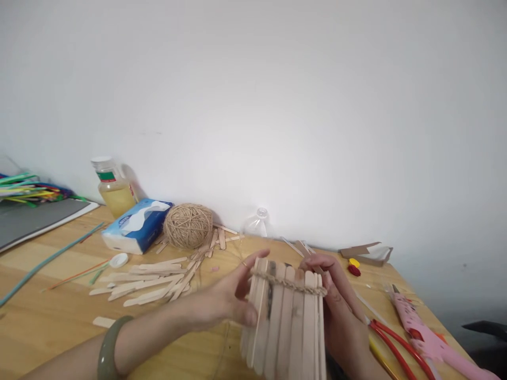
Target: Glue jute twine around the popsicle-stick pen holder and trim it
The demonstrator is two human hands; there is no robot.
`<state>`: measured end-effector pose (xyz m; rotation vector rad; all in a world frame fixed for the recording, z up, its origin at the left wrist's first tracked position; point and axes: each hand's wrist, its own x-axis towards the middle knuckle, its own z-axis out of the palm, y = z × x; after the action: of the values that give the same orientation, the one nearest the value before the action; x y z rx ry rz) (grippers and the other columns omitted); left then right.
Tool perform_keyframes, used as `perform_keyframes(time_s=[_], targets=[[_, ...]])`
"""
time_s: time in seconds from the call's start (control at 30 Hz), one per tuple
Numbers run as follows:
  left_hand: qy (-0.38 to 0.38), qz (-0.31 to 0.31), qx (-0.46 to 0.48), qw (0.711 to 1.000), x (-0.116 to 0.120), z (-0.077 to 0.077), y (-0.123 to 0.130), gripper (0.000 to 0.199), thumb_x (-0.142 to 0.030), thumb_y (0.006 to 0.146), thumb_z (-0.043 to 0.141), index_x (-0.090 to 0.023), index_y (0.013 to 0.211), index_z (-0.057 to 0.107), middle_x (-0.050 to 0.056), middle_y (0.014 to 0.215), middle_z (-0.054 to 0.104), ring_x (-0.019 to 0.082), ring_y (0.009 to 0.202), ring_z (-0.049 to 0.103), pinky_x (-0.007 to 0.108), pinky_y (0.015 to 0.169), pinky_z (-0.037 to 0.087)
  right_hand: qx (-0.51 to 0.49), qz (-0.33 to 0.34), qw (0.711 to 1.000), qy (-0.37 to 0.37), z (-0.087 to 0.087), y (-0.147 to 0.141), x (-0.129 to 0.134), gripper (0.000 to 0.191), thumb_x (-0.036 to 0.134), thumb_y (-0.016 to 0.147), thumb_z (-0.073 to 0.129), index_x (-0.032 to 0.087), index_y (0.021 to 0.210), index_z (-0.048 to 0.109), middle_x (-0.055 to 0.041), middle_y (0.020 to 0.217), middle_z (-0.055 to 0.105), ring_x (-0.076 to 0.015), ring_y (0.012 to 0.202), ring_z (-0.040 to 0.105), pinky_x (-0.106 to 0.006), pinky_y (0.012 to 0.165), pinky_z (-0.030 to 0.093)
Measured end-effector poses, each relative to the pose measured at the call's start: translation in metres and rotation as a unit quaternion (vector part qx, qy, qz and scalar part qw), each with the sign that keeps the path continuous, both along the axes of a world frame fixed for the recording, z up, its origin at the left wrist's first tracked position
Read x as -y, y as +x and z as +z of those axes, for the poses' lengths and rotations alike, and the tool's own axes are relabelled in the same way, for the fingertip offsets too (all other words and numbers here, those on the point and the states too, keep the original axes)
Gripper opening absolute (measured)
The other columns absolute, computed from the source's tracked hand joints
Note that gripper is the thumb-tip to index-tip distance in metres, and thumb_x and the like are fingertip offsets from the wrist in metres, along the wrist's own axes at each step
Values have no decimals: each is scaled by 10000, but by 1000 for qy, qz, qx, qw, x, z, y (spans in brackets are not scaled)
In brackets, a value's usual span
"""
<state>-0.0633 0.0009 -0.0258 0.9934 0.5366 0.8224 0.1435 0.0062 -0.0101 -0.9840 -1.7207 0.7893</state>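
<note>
Between my two hands is a holder made of wooden craft sticks (283,327), set side by side around a rounded form. A braided twine band (291,285) runs around it near the top. My left hand (241,301) grips its left side, thumb on the front and fingers behind the edge. On the opposite side, my right hand (340,295) is wrapped around the holder near the end of the braid, its fingertips partly hidden. Loose craft sticks (154,277) lie in a pile left of my left hand, with a ball of twine (189,226) behind them.
A blue tissue pack (138,227) and a bottle of yellowish liquid (114,190) stand at the back left. Red-handled scissors (396,343) and a pink glue gun (428,332) lie at the right. A clear plastic bottle top (256,224) sits by the wall.
</note>
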Motion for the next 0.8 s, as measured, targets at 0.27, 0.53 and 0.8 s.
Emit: perform_keyframes(time_s=[0.27, 0.53, 0.8], targets=[[98, 41, -120, 987, -2, 12, -2, 1008, -219, 477, 855, -294, 1298, 275, 102, 1254, 496, 297, 1156, 495, 471, 971, 376, 25, 8, 999, 31, -2, -3, -12, 220, 373, 940, 342, 258, 978, 526, -35, 1011, 595, -184, 1023, 537, -333, 874, 443], [309, 291, -454, 783, -5, -13, 11, 741, -253, 569, 775, -256, 1202, 389, 110, 1370, 274, 348, 1258, 353, 518, 1008, 354, 71, -67, 994, 48, 0, 8, -26, 202, 386, 930, 381, 256, 1044, 484, -49, 1112, 561, -186, 1107, 497, -402, 976, 358], [301, 188, -464, 812, -13, -9, -9, 918, -355, 612, 758, -287, 1362, 233, 114, 1356, 387, 333, 1131, 498, 506, 945, 399, 183, -13, 983, -15, 13, 15, -28, 477, 458, 764, 614, 247, 1147, 422, -105, 1324, 475, -263, 1244, 415, -499, 1012, 325]])
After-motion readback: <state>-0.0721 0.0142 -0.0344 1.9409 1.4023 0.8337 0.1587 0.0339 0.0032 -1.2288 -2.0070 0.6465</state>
